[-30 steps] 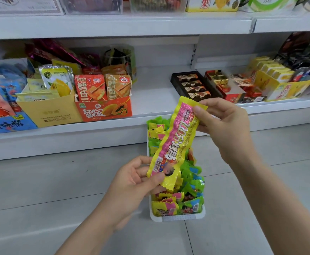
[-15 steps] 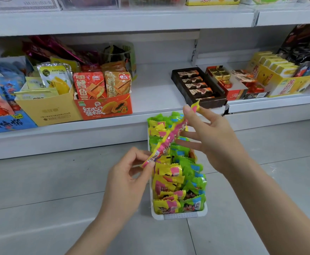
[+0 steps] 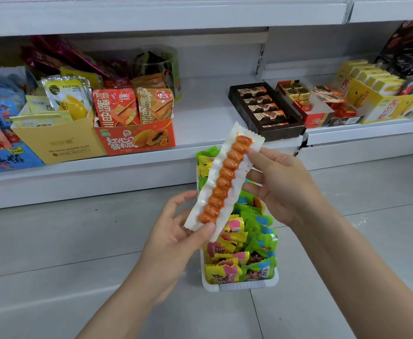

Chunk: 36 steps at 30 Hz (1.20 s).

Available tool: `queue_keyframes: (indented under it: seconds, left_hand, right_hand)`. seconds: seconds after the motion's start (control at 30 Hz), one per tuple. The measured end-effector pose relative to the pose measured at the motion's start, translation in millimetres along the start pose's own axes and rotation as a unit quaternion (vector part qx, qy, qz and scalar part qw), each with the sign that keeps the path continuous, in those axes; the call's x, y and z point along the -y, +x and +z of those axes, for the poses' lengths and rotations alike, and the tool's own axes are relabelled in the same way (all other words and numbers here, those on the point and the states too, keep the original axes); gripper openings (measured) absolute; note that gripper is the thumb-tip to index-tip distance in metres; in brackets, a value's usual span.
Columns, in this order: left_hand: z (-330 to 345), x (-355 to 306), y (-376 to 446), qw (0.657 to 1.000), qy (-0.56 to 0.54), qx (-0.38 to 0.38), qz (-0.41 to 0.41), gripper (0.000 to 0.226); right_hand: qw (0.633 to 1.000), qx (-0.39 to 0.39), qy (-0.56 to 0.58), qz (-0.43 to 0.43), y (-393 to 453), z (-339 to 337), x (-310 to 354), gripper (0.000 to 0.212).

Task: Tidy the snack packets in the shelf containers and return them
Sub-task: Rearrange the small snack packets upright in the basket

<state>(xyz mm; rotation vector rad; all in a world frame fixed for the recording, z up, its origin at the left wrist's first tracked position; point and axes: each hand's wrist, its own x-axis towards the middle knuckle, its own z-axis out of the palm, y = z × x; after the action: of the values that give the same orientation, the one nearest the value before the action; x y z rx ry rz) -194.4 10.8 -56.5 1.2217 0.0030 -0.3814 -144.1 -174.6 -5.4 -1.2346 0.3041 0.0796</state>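
Pinching glossy clear packet [image 3: 221,178], bumpy orange sausage-links

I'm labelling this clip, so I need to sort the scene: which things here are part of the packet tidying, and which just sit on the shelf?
In the job:
- long snack packet, clear side up, pinched at both ends
- left hand
- right hand
- white container of green and yellow packets, on the floor

Just lying about:
- red papaya box
- yellow carton
- dark chocolate tray
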Motion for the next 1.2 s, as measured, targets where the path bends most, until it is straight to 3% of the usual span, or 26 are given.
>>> queue_keyframes:
  seconds: [0.23,0.33,0.4,0.5,0.6,0.77,0.93,1.03,1.2]
  left_hand:
    - [0.7,2.8,-0.2,0.999,-0.004,-0.002,-0.038,0.056]
    - [3.0,0.7,-0.3,0.988,-0.126,0.032,-0.080,0.055]
    - [6.4,-4.9,0.2,0.958,-0.238,0.063,-0.148,0.056]
    - [7.5,-6.1,4.1,0.931,-0.292,0.062,-0.211,0.051]
    - [11.4,-3.3,5.4,0.944,-0.285,0.043,-0.162,0.042]
    - [10.1,0.8,11.4,0.992,-0.109,-0.048,-0.032,0.043]
    - [9.3,2.8,12.9,0.991,0.004,-0.123,0.054,0.037]
    - [6.1,7.7,14.9,0.983,0.062,-0.144,0.094,0.023]
    - [-3.8,11.0,26.4,0.965,0.145,-0.147,0.159,0.019]
  right_hand:
    - [0.999,-0.015,-0.018,-0.034,4.7,-1.9,-6.4,0.021]
    - [0.999,-0.013,-0.009,-0.036,4.5,-2.2,-7.1,0.020]
    - [0.999,-0.009,0.009,-0.036,4.2,-1.1,-8.4,0.017]
    - [0.999,0.006,0.033,-0.035,1.6,2.6,-12.1,0.017]
    - [0.999,0.014,-0.006,-0.041,-0.5,6.2,-13.5,0.019]
    - [0.993,0.114,0.009,-0.023,-7.2,9.2,-11.6,0.024]
    - [0.989,0.140,0.026,-0.052,-3.2,-5.9,-4.0,0.034]
    - [0.989,0.126,0.032,-0.067,0.1,-12.1,0.5,0.016]
    - [0.959,0.086,-0.188,-0.195,1.1,-23.3,21.7,0.030]
